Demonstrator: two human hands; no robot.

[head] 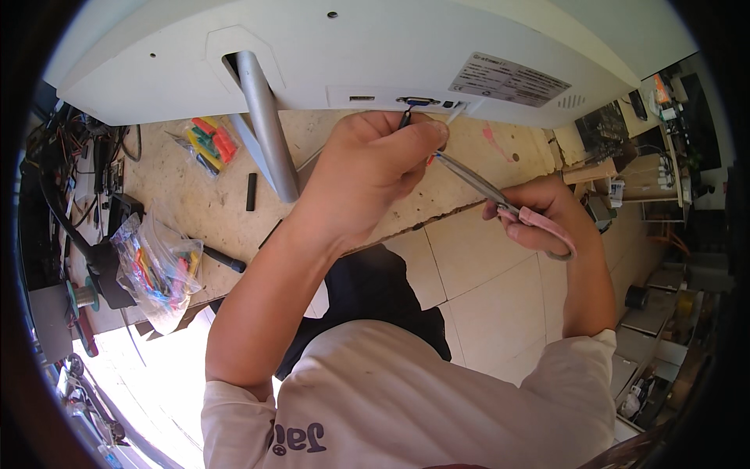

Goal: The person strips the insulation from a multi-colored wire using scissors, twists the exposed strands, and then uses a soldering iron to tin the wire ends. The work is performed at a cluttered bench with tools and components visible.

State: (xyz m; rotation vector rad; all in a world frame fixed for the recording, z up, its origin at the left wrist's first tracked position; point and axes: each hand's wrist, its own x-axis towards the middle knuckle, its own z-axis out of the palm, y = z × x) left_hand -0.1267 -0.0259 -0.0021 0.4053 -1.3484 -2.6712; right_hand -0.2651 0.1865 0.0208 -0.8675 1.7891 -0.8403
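Observation:
My left hand (381,149) pinches a thin cable with a black sleeve (405,120), just below the blue VGA port (419,101) of a white monitor (304,70). Fine coloured wire shows between the sleeve and the port. A short red wire end (430,159) sticks out under the fingers. In my right hand (536,208) is a pair of scissors (474,180) with pinkish wrapped handles. Its blade tips reach the wire end beside my left fingertips. My left fingers hide most of the cable.
Left on the worn workbench (199,246) lie bags of coloured tubing (214,146), a clear plastic bag (161,269), a black tube piece (251,191) and a black-handled tool (225,258). The monitor's metal stand leg (266,129) rises nearby. Solder wire (84,296) sits at the bench's left edge.

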